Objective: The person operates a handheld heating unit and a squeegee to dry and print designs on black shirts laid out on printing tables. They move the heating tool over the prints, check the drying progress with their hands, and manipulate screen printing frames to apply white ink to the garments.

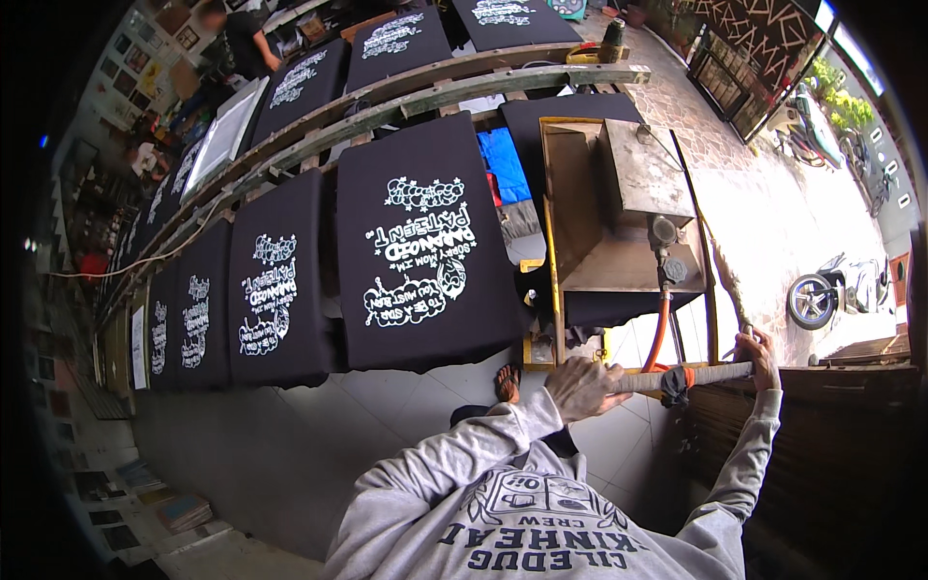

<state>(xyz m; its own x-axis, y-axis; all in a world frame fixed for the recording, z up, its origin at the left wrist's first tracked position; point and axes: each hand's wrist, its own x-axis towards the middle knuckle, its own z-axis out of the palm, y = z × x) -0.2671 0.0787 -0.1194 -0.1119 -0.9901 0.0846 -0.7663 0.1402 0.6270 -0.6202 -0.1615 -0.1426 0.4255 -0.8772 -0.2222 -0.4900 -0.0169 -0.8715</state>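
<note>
My left hand is wrapped around the left end of a grey tape-wound handle bar. At the bar's right end my right hand is closed round it, thumb pointing up. The bar belongs to a rusty metal heater box on a yellow frame, with a round valve fitting and an orange hose. This box sits over a black T-shirt, hiding most of it. Left of it lies another black T-shirt with a white print, stretched flat on a board.
More printed black shirts lie along both sides of a central wooden rail. A screen frame lies in the far row, near another person. At right are a wooden panel and a parked motorbike.
</note>
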